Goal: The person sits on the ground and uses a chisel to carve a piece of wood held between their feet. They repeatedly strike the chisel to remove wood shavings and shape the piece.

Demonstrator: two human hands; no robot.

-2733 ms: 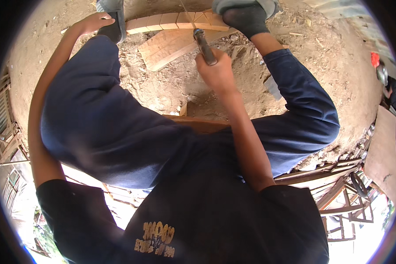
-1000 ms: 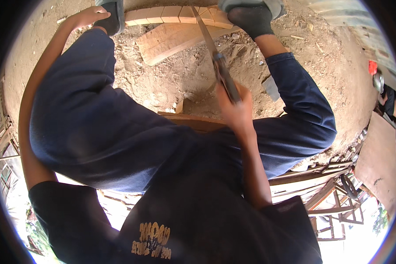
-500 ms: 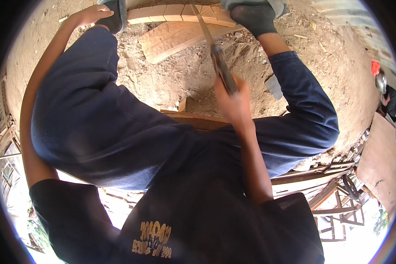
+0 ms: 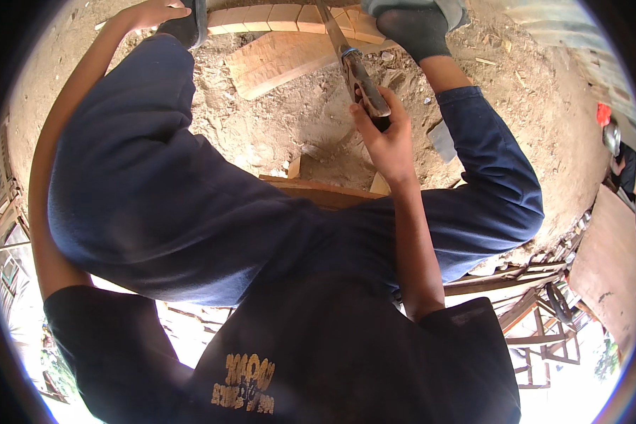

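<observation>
My right hand [image 4: 387, 138] is closed round the dark handle of a handsaw [image 4: 361, 83], whose narrow blade points away from me, seen nearly edge-on. The blade's far part meets a curved wooden piece [image 4: 258, 19] marked by several crosswise lines; its tip runs out at the top edge. My feet stand at both ends of that piece, the left in a dark shoe [image 4: 182, 28], the right in a dark sock and grey sandal [image 4: 413, 28]. My left hand [image 4: 155, 12] lies by the left foot, fingers stretched over it, partly cut off by the top edge.
A flat wooden board [image 4: 279, 62] lies on the dirt under the curved piece. Below me is a wooden seat edge [image 4: 318, 191]. A grey flat scrap [image 4: 442, 141] lies near my right shin. Corrugated sheet [image 4: 579, 35] leans at the far right; timber [image 4: 516, 279] is stacked behind.
My right hand and the handsaw have moved forward, away from my body, and slightly right. My left hand has shifted a little upward in the picture.
</observation>
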